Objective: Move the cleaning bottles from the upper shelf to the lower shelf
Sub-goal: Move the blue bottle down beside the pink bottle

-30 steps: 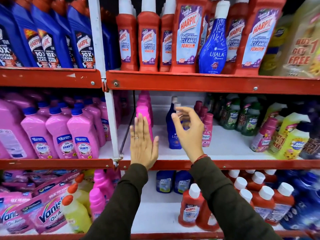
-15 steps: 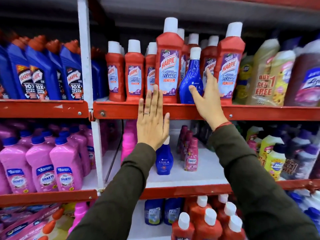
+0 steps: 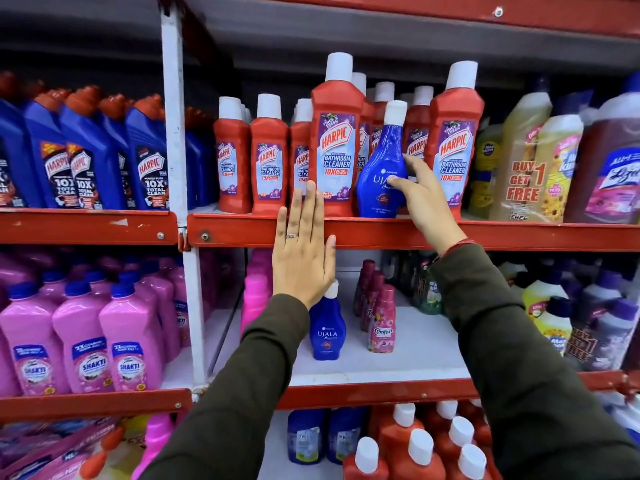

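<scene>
My right hand [image 3: 424, 199] wraps the blue Ujala bottle [image 3: 382, 161] on the upper shelf [image 3: 519, 235], thumb across its label, fingers hidden behind it. My left hand [image 3: 304, 258] is flat and open, covering the neck of a second Ujala [image 3: 327, 332] on the lower shelf [image 3: 398, 386].

The right hand [image 3: 424, 199] hides the blue Ujala bottle's [image 3: 381, 168] label.

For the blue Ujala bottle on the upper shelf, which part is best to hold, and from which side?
Probably the waist of the blue Ujala bottle, where it narrows above its round belly, taken from the front right. Tall red Harpic bottles stand close on its left and behind, so that side is blocked. The right hand is already there, thumb on the label.
</scene>
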The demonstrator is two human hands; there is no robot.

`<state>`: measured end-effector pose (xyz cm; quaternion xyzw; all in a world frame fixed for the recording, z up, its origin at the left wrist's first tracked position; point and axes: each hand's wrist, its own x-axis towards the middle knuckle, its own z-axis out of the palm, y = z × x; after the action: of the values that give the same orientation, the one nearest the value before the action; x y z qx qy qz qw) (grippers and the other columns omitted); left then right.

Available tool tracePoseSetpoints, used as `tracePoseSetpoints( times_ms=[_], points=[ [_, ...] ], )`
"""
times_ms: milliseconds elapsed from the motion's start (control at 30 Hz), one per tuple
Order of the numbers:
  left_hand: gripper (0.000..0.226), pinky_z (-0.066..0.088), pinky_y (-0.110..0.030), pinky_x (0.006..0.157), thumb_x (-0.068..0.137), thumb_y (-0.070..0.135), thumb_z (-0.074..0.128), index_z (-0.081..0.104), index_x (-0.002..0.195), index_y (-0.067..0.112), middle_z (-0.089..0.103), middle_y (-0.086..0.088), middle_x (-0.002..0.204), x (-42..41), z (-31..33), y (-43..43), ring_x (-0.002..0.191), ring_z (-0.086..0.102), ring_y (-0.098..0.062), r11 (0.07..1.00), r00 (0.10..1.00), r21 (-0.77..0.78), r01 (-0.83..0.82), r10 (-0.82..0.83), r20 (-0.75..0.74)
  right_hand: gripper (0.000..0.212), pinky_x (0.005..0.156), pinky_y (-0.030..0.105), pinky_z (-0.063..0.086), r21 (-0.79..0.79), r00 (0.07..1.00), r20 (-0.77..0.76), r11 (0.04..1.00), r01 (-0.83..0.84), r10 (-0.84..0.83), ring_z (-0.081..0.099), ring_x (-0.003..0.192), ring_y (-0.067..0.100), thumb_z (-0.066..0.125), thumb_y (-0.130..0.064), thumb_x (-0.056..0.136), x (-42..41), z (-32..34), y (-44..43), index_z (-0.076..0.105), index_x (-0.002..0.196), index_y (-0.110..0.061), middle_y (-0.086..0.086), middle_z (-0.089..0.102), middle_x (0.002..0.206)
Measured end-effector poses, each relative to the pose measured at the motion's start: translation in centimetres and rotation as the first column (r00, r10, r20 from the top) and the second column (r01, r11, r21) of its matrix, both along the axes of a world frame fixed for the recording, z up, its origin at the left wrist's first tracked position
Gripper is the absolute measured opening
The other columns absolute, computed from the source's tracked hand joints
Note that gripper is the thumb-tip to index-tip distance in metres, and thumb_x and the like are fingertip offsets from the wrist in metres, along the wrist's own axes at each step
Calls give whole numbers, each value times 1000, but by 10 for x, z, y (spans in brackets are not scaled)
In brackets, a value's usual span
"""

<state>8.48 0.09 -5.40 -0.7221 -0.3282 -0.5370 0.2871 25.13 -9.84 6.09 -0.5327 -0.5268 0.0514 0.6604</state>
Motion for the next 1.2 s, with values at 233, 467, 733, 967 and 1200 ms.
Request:
tracePoseSetpoints(
  times_ms=[233, 467, 733, 967, 1200],
  points=[
    [66, 0, -43, 132, 106, 36, 20, 6, 164, 6, 5, -12, 174, -5, -4, -2, 161, -4, -24, 999, 1000, -45, 10, -11, -12, 44, 65, 6, 49, 78, 999, -25, 997, -23, 25, 62, 97, 4, 55, -4, 96, -5, 6, -2, 50, 139, -8, 4, 60, 125],
    [66, 3, -43, 132, 106, 34, 22, 7, 164, 6, 5, -12, 174, -11, 3, -12, 161, -2, -23, 996, 999, -77, 38, -39, -22, 40, 76, 19, 53, 119, 996, -13, 989, -86, 89, 63, 107, 12, 55, -8, 98, -19, 7, -25, 51, 137, -14, 3, 61, 128],
    [72, -6, -40, 131, 101, 27, 34, 4, 164, 7, -2, -8, 172, -14, -13, -27, 160, -6, -20, 990, 990, 1, 140, -140, 26, 42, 94, 22, 52, 158, 985, 7, 972, -171, 173, 64, 116, 7, 59, -8, 95, -37, -37, -61, 55, 134, -21, -1, 64, 131],
    [74, -7, -39, 130, 100, 27, 34, 0, 163, 8, -2, -8, 172, -17, -107, -28, 161, -6, -21, 967, 975, -127, 219, -220, 5, 45, 98, 40, 49, 37, 970, -123, 977, -208, 211, 64, 111, 21, 63, 1, 92, -37, -146, -61, 54, 135, -8, 13, 67, 129],
    [73, 0, -41, 130, 101, 30, 33, 3, 163, 4, -4, -12, 172, -13, -180, -28, 161, 4, -26, 918, 982, -385, 91, -147, -117, 47, 102, 40, 53, -140, 978, -103, 971, -195, 182, 63, 122, 20, 65, -12, 93, -33, -212, -39, 54, 138, -21, 8, 64, 133]
  ],
)
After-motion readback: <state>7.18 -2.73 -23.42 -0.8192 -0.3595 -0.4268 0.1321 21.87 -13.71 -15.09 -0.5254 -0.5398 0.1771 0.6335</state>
